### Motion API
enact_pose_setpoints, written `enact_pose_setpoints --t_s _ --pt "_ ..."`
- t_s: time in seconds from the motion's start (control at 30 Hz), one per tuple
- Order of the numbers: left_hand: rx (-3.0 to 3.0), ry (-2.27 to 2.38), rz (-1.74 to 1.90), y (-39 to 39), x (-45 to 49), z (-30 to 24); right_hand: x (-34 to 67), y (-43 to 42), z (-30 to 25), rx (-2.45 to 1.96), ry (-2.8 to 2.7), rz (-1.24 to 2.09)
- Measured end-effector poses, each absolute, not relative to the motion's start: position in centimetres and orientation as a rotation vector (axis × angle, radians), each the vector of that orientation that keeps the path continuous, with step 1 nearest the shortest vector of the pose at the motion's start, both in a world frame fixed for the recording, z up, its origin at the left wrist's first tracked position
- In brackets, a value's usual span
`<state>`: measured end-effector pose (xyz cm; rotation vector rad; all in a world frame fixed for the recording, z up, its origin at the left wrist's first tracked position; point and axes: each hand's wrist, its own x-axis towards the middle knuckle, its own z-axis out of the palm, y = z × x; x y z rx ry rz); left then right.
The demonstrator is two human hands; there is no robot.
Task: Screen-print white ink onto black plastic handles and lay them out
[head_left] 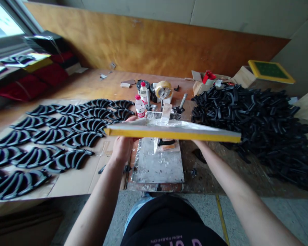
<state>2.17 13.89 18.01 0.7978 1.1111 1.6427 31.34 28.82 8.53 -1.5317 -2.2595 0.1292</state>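
Note:
Both my forearms reach forward to a long, flat screen-printing frame (173, 134) with a yellow edge, seen nearly edge-on above the bench. My left hand (122, 147) grips it from below, with fingertips curling over the far side. My right hand (199, 144) meets the underside further along, its fingers hidden behind the frame. Below the frame lies a paint-smeared metal plate (159, 165) on a printing jig, with a metal clamp (164, 114) beyond the frame. Black curved plastic pieces (66, 130) lie in rows to the left.
Left of the jig, the rows lie on cardboard (77, 186). A large heap of black pieces (248, 119) fills the bench's right side. Plastic bottles (140, 106) and a tape roll (163, 89) stand behind the jig. A green-meshed yellow frame (270, 71) rests at back right.

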Motion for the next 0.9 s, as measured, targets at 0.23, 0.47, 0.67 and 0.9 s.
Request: enact_pose_setpoints --t_s 0.23,0.47,0.67,0.9 --pt "0.478 1.231 1.493 13.4 6.7 14.1 26.6 22.3 4.6 -1.264 -2.496 0.397" --pt "0.273 1.392 1.105 6.0 7.4 5.7 24.4 15.0 5.8 -0.711 -2.658 0.457" --pt "0.104 2.04 1.007 -0.9 -4.9 0.5 36.9 17.2 1.5 -1.874 -2.408 0.195" --pt "0.32 2.192 0.528 -2.8 -11.0 -3.2 41.3 18.0 -1.8 -2.0 -2.1 0.344"
